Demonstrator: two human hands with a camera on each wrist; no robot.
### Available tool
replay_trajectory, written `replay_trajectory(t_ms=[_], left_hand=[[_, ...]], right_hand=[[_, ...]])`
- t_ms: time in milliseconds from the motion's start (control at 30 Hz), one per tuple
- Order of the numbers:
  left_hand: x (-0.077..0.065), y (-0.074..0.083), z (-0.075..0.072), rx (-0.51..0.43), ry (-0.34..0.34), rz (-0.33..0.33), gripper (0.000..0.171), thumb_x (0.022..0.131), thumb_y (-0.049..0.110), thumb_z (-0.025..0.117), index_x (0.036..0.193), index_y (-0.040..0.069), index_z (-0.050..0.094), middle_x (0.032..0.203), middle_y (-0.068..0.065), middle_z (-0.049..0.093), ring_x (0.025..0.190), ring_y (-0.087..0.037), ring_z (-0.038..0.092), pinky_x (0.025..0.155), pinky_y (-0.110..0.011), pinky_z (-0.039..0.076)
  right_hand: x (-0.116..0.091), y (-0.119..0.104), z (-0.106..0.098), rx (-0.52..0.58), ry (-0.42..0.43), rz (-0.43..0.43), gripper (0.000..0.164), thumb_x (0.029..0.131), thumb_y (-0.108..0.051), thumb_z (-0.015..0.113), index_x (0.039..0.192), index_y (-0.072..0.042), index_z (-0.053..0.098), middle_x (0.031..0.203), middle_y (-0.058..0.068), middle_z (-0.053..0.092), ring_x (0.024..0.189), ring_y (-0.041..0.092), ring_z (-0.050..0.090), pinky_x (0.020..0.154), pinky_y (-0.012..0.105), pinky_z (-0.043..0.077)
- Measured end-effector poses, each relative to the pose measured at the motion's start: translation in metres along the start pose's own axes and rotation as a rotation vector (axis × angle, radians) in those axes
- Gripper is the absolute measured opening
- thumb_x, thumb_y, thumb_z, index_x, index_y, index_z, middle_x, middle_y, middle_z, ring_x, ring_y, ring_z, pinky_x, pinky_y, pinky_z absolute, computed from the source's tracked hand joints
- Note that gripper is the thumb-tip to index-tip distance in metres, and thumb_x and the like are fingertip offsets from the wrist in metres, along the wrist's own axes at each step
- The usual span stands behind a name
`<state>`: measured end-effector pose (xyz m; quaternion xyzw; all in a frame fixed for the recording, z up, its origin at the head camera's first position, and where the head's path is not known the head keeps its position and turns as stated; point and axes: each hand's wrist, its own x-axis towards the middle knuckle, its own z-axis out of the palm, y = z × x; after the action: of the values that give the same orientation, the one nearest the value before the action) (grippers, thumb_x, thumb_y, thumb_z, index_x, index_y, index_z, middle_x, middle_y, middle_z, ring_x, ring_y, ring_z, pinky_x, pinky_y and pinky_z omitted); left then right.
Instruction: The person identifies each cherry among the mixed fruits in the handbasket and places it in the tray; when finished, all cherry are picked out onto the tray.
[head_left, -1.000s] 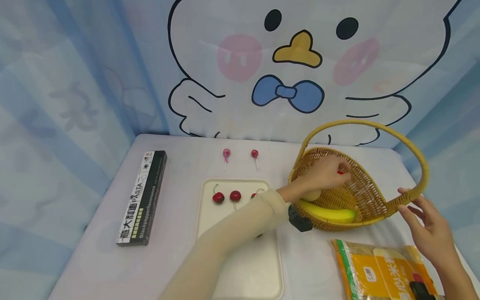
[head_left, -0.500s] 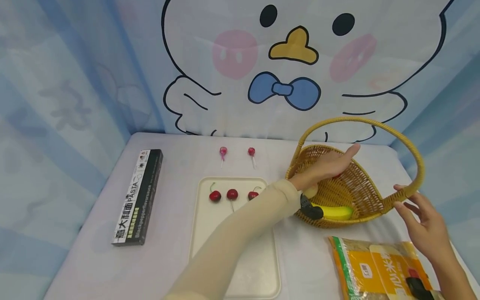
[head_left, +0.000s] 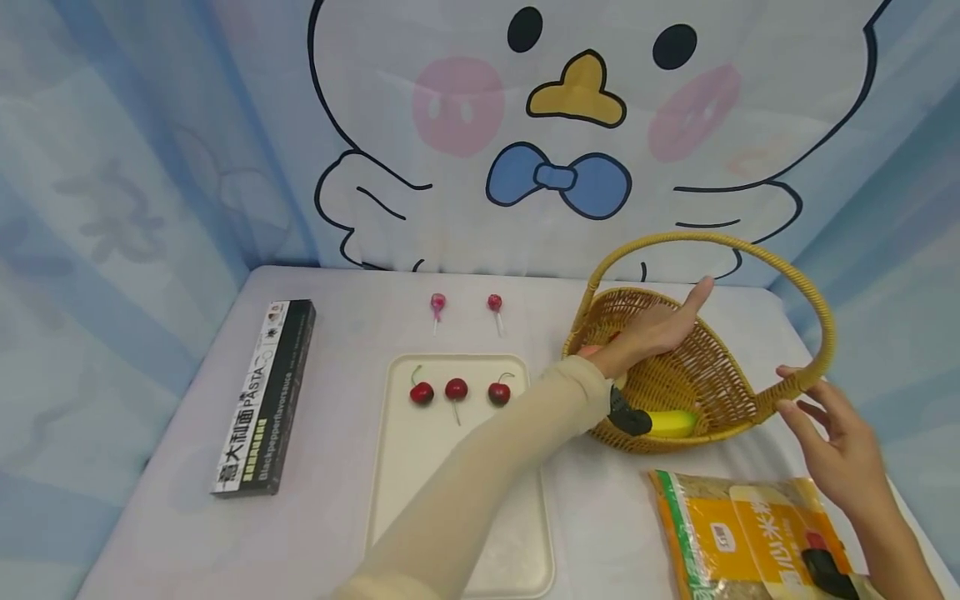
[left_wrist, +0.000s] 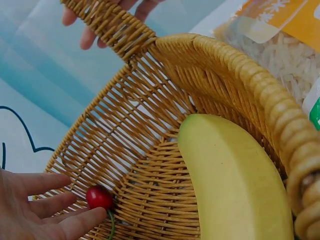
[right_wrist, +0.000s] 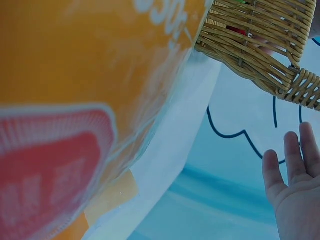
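My left hand (head_left: 660, 328) is inside the wicker basket (head_left: 712, 358), fingers extended and thumb raised. In the left wrist view its fingertips lie right beside a red cherry (left_wrist: 99, 197) with a green stem, on the basket's woven bottom. A yellow banana (left_wrist: 232, 175) lies along the near wall. A pinkish round thing (head_left: 589, 350) shows at the basket's left end, partly hidden by the left wrist. My right hand (head_left: 843, 446) holds the base of the basket's handle (head_left: 795, 385) between thumb and forefinger; its other fingers stretch out below the handle (right_wrist: 309, 90).
A cream tray (head_left: 457, 500) with three cherries (head_left: 456, 389) lies left of the basket, partly under the left sleeve. Two lollipops (head_left: 495, 303) are behind it. A black-and-white pasta box (head_left: 264, 396) lies at left, and an orange bag (head_left: 757, 533) is in front of the basket.
The left hand, which pinched the cherry over the basket, has lowered and spread its fingers, letting the cherry go. The right hand stays at the handle. The head view has shifted slightly right.
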<state>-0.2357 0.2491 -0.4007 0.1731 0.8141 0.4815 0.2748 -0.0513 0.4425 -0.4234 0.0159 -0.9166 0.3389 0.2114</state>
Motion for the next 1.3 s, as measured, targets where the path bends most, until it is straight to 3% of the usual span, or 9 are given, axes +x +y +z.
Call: replay_trajectory(t_ms=[133,367,533,767,900,967,1067,1200,1300], left_hand=[[-0.002,0.0,0.002,0.015,0.028,-0.046,0.102,0.096,0.089,0.009,0.123,0.015,0.074,0.096,-0.004,0.07,0.082,-0.017,0.061,0.09,-0.033,0.048],[0.005,-0.003,0.011,0.094,0.027,-0.086,0.103,0.096,0.09,0.009,0.124,0.016,0.075,0.106,-0.005,0.074,0.097,-0.015,0.065,0.1,-0.034,0.052],[0.01,-0.002,0.019,0.116,0.018,-0.11,0.098,0.096,0.09,0.013,0.148,0.024,0.063,0.15,0.002,0.065,0.132,-0.016,0.063,0.114,-0.037,0.048],[-0.003,0.0,0.025,0.153,0.038,-0.079,0.095,0.097,0.089,0.019,0.143,0.021,0.068,0.15,0.003,0.065,0.115,-0.014,0.064,0.1,-0.034,0.052],[-0.012,0.001,0.023,0.16,0.035,-0.072,0.091,0.099,0.086,0.024,0.145,0.021,0.066,0.152,0.004,0.064,0.126,-0.015,0.066,0.105,-0.035,0.054],[-0.011,0.0,0.024,0.174,0.032,-0.062,0.088,0.1,0.084,0.026,0.145,0.019,0.066,0.151,0.003,0.065,0.122,-0.014,0.066,0.102,-0.034,0.055],[-0.004,-0.004,0.025,0.203,-0.005,-0.034,0.078,0.104,0.076,0.031,0.117,0.014,0.076,0.105,0.004,0.076,0.08,-0.007,0.062,0.075,-0.025,0.051],[0.001,-0.008,0.018,0.255,-0.053,0.079,0.061,0.108,0.056,0.047,0.065,0.013,0.051,0.053,0.004,0.034,0.047,-0.007,0.023,0.048,-0.022,0.025],[-0.006,-0.006,0.009,0.296,-0.008,0.187,0.053,0.106,0.039,0.062,0.06,0.014,0.057,0.049,0.007,0.043,0.042,-0.003,0.031,0.046,-0.017,0.028]], right_hand=[[0.001,-0.001,0.001,0.007,-0.002,-0.004,0.051,0.107,-0.006,0.061,0.156,-0.013,0.054,0.143,-0.04,0.045,0.139,-0.022,0.035,0.103,-0.007,0.028],[0.0,-0.003,0.001,0.009,-0.008,0.0,0.051,0.107,-0.006,0.061,0.156,-0.013,0.054,0.142,-0.04,0.045,0.138,-0.023,0.035,0.103,-0.007,0.029],[0.0,-0.002,0.001,0.011,-0.006,0.006,0.051,0.107,-0.007,0.061,0.156,-0.014,0.053,0.142,-0.04,0.044,0.137,-0.023,0.035,0.102,-0.007,0.029],[-0.003,-0.002,0.002,0.023,0.003,0.003,0.05,0.106,-0.005,0.061,0.156,-0.012,0.054,0.143,-0.039,0.046,0.136,-0.022,0.037,0.102,-0.007,0.031],[-0.005,-0.001,0.002,0.026,0.005,0.006,0.05,0.106,-0.005,0.062,0.155,-0.012,0.055,0.143,-0.039,0.047,0.137,-0.022,0.036,0.101,-0.007,0.031],[-0.005,-0.001,0.002,0.024,0.007,0.008,0.05,0.106,-0.005,0.062,0.155,-0.012,0.055,0.142,-0.039,0.047,0.136,-0.022,0.037,0.101,-0.007,0.031],[-0.005,-0.001,0.003,0.018,0.008,0.009,0.05,0.106,-0.005,0.062,0.155,-0.012,0.055,0.143,-0.04,0.047,0.136,-0.023,0.037,0.101,-0.006,0.031],[-0.003,0.0,0.001,0.009,0.003,0.009,0.05,0.107,-0.007,0.061,0.157,-0.013,0.053,0.145,-0.041,0.045,0.138,-0.023,0.035,0.101,-0.007,0.03],[0.0,0.001,-0.002,-0.004,-0.004,0.005,0.05,0.108,-0.009,0.06,0.158,-0.014,0.052,0.147,-0.041,0.043,0.14,-0.023,0.033,0.102,-0.007,0.028]])
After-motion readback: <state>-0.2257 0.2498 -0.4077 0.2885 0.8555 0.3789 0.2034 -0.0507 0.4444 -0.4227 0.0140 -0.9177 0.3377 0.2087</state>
